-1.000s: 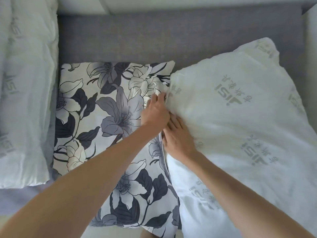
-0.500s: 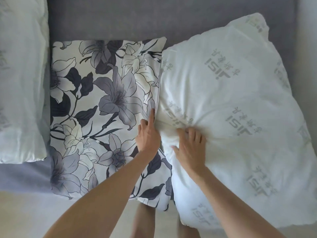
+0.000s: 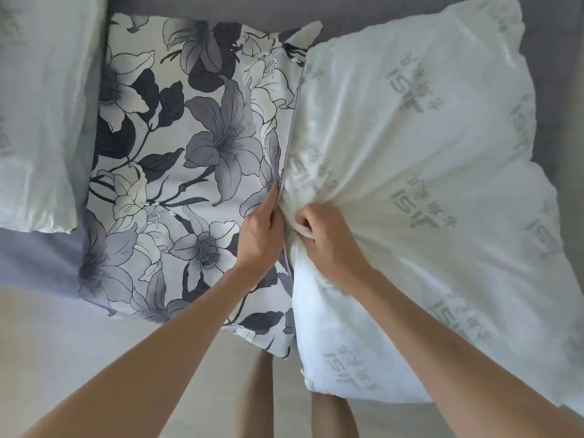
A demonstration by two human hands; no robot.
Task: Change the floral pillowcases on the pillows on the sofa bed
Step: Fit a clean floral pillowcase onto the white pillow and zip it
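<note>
A floral pillowcase [image 3: 177, 172] in grey, white and dark purple lies flat on the sofa bed. A bare white pillow [image 3: 420, 191] with grey printed logos lies to its right, its left edge at the case's opening. My left hand [image 3: 262, 232] pinches the pillowcase's right edge, forefinger stretched along the seam. My right hand [image 3: 322, 235] grips a bunch of the white pillow's fabric right beside it. The two hands nearly touch.
A second bare white pillow [image 3: 34, 115] lies at the left. The grey sofa bed [image 3: 41, 257] shows at the left and along the top. The pale floor [image 3: 94, 358] and my bare legs [image 3: 256, 399] are below the sofa's front edge.
My right hand has curled from flat fingers into a fistful of the white pillow's fabric. My left hand stays at the case's edge. The camera has come closer and tilted down.
</note>
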